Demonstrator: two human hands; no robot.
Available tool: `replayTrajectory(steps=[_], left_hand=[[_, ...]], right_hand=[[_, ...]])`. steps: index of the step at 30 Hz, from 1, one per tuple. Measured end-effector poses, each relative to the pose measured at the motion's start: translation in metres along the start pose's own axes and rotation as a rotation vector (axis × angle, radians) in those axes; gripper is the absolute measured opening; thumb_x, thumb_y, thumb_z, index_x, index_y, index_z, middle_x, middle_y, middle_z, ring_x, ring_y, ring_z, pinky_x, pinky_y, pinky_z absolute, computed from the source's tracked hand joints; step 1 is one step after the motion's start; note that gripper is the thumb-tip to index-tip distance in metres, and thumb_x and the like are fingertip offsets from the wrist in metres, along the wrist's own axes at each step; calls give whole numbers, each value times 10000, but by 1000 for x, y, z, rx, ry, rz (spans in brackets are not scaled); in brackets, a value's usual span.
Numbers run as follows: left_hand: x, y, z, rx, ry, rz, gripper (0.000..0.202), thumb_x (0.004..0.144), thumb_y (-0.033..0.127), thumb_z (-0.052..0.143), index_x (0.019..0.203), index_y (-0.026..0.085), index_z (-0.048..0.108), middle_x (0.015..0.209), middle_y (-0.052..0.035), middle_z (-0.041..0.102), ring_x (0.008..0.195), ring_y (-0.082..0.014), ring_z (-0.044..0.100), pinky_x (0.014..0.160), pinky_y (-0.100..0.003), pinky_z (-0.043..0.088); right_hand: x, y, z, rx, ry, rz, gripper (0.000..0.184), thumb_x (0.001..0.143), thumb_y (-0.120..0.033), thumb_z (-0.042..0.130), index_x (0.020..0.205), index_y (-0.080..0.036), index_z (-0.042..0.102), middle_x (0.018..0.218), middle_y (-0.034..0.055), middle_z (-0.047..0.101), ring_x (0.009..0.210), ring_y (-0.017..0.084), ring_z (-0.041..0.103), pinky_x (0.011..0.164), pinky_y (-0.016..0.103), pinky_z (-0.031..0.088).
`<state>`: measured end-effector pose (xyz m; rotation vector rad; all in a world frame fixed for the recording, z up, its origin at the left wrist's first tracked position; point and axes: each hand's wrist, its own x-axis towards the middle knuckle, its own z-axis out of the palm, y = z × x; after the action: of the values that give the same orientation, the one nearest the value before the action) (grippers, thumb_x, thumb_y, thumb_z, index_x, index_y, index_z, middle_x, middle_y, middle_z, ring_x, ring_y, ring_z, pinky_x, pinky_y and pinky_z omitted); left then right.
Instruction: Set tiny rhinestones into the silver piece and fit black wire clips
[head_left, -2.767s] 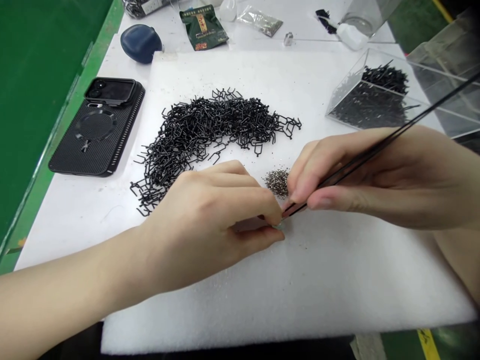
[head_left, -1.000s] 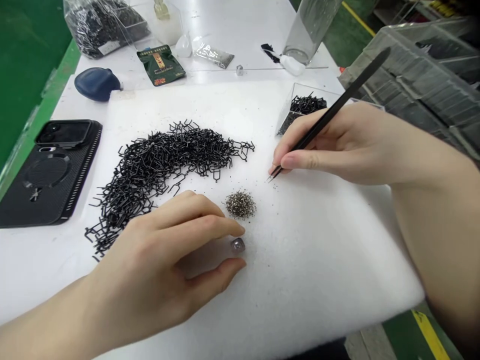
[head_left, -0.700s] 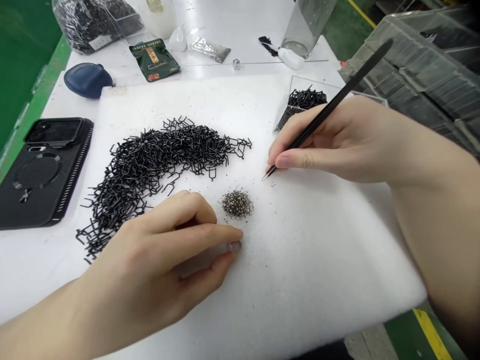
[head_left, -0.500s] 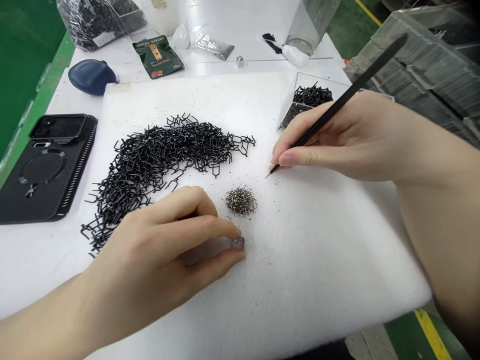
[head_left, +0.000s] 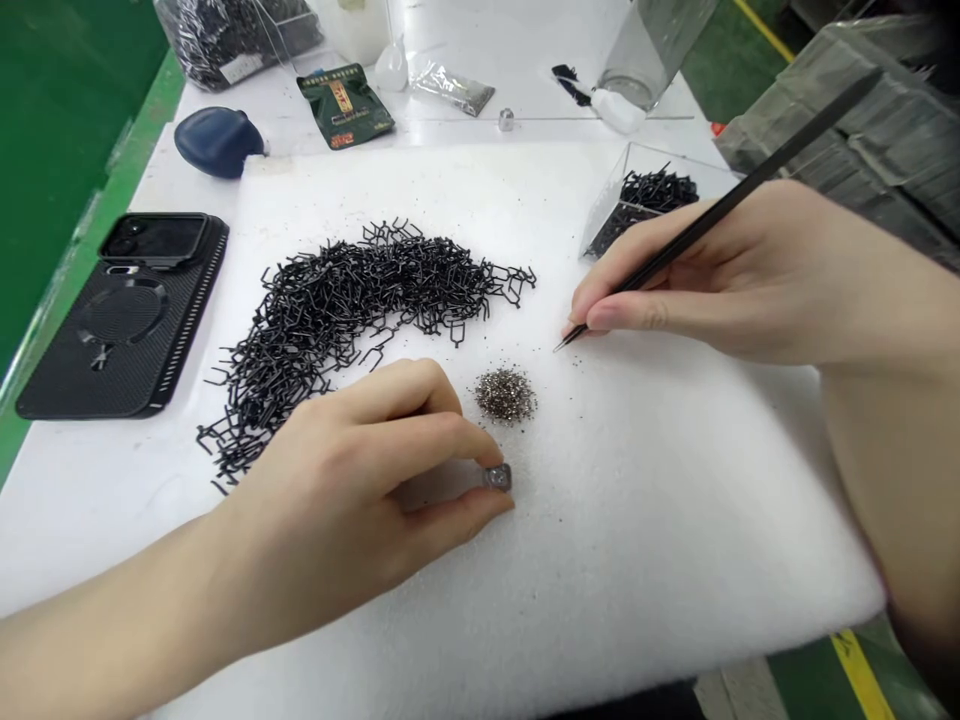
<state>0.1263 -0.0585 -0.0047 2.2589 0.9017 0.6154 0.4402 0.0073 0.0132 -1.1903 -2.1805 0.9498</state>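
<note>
The left hand pinches a small clear block between thumb and index finger, low over the near middle of the white foam sheet; the right hand is closed pen-like around a pair of slim black tweezers, whose tips point down and to the left, to the right of and a little beyond the pile of tiny metallic grains; whether the tips hold a grain is too small to tell.

The block lies just on the near side of that pile, apart from it; a light, even pinch on its two sides should serve best, since too hard a squeeze could make so small a piece tilt or slip; the fingertips do well to leave its right side uncovered, as they do here, so that the tweezers have a clear approach.

The right hand is best kept relaxed, with fine pressure near the tips; the wrist should pass wide of the grains, which would scatter at a brush; the left knuckles, close to the heap of black forked pieces on the left, call for the same care.
</note>
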Motion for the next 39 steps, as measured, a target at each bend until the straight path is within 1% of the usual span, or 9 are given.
replayTrajectory(steps=[6, 8, 12, 13, 15, 19, 25, 31, 39], left_hand=[[-1, -5, 4, 12, 57, 48, 58, 1002, 203, 794, 1052, 223, 817, 955, 16, 632, 785, -54, 575, 736, -202, 474], [1, -7, 5, 9, 89, 86, 56, 996, 232, 803, 1047, 223, 825, 941, 9, 650, 765, -64, 587, 707, -215, 484], [5, -5, 4, -2, 61, 67, 33, 957, 220, 847, 979, 195, 849, 877, 7, 671, 713, -56, 588, 653, -205, 480], [5, -5, 4, 13, 4, 15, 44, 932, 187, 866, 971, 175, 850, 871, 4, 676, 727, -56, 601, 662, -196, 488], [6, -4, 4, -30, 93, 71, 75, 904, 179, 895, 939, 160, 831, 864, 25, 671, 705, -28, 578, 629, -171, 453], [6, -2, 4, -70, 106, 92, 99, 898, 149, 899, 960, 181, 829, 872, 50, 680, 719, -10, 587, 637, -143, 448], [7, 5, -2, 3, 14, 18, 51, 930, 191, 882, 941, 189, 832, 882, 31, 697, 739, -45, 609, 664, -189, 477], [7, 1, 3, -51, 97, 68, 88, 900, 167, 904, 932, 192, 826, 875, 41, 690, 718, -31, 594, 644, -178, 448], [7, 2, 0, -5, 36, 28, 58, 931, 206, 887, 942, 198, 831, 902, 26, 701, 739, -47, 609, 665, -199, 464]], right_hand=[[-4, -11, 5, 179, 54, -46, 27, 984, -262, 862, 960, -251, 860, 939, 9, 844, 890, 174, 830, 790, 260, 686], [-5, -18, 13, 306, 36, -105, 52, 995, -200, 842, 972, -245, 831, 953, 9, 842, 918, 185, 838, 811, 280, 713], [-2, -31, 32, 398, -201, -174, 40, 1019, -219, 814, 994, -189, 806, 982, 28, 849, 923, 182, 837, 800, 268, 708], [-1, -32, 35, 398, -257, -192, 62, 1025, -232, 809, 1003, -174, 814, 991, 35, 850, 924, 179, 836, 797, 257, 701], [1, -32, 40, 393, -302, -197, 100, 1034, -251, 798, 1001, -161, 828, 984, 45, 849, 915, 181, 834, 776, 248, 690], [0, -30, 41, 378, -287, -163, 64, 1008, -231, 816, 990, -175, 842, 956, 45, 844, 880, 190, 831, 728, 253, 677], [-1, -30, 41, 394, -289, -155, 66, 1024, -239, 807, 1006, -181, 834, 985, 32, 848, 922, 169, 834, 780, 228, 679], [-1, -31, 40, 380, -289, -157, 32, 1014, -220, 809, 1014, -198, 832, 998, 26, 852, 924, 175, 836, 761, 244, 678], [-3, -32, 40, 367, -275, -163, 39, 1011, -213, 808, 1007, -210, 847, 989, 22, 849, 911, 174, 828, 758, 255, 664]])
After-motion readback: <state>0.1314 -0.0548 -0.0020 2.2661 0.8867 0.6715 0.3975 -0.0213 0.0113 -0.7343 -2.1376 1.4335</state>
